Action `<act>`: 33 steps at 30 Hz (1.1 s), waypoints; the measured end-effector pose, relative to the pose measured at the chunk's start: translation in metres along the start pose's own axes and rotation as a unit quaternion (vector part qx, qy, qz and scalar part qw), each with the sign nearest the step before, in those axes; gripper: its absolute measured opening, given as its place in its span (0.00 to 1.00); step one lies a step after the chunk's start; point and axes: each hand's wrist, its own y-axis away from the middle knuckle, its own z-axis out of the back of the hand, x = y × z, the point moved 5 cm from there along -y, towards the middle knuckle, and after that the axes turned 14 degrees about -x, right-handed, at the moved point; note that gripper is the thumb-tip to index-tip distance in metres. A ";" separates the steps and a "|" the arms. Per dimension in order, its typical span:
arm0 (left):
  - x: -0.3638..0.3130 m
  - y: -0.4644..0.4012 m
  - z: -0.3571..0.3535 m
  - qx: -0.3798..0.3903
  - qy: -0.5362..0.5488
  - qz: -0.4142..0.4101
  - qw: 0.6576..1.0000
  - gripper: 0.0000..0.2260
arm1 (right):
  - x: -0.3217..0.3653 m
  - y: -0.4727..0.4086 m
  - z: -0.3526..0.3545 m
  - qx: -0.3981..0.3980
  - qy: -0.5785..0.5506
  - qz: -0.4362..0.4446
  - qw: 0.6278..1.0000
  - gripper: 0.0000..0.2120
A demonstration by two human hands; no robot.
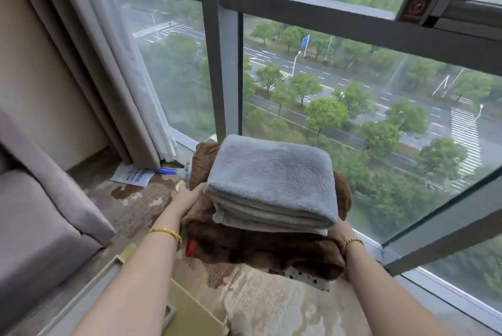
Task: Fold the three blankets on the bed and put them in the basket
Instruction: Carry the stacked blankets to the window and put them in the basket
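Note:
I carry a stack of folded blankets in front of me, above the floor by the window. A grey blanket (271, 183) lies on top. Beneath it is a thick brown blanket (260, 251), and a white one with dark spots (308, 278) peeks out at the bottom. My left hand (190, 199) grips the stack's left side, fingers tucked into the brown fabric. My right hand (338, 232) holds the right side, mostly hidden behind the blankets. No bed shows; whether the yellowish frame at the bottom is the basket I cannot tell.
A full-height window (353, 91) with a grey frame stands straight ahead. Curtains (108, 77) hang at the left. A grey upholstered seat (40, 213) fills the left side. Paper (133, 175) lies on the patterned carpet (271, 305). A yellowish frame (187, 311) sits at the bottom.

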 end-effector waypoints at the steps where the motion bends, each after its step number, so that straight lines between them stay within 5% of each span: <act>1: -0.009 -0.011 0.000 0.000 0.001 -0.002 1.000 0.40 | 0.006 -0.016 0.000 0.009 0.013 0.002 1.000 0.24; 9: -0.037 -0.103 0.007 -0.045 0.026 0.030 0.998 0.25 | 0.081 -0.123 0.001 0.007 0.001 0.052 0.999 0.22; 17: -0.063 -0.181 0.014 -0.078 0.024 0.048 0.996 0.29 | 0.139 -0.223 -0.021 0.038 -0.035 0.093 0.994 0.24; 20: -0.075 -0.200 0.006 -0.083 0.007 0.031 0.996 0.42 | 0.149 -0.256 -0.027 0.065 -0.037 0.104 0.992 0.27; 27: -0.073 -0.264 -0.015 -0.081 -0.055 0.065 0.993 0.28 | 0.148 -0.296 -0.055 0.114 -0.047 0.029 0.992 0.24; 33: -0.072 -0.325 -0.027 -0.001 -0.082 0.077 0.994 0.41 | 0.151 -0.302 -0.100 0.106 -0.168 -0.115 0.973 0.20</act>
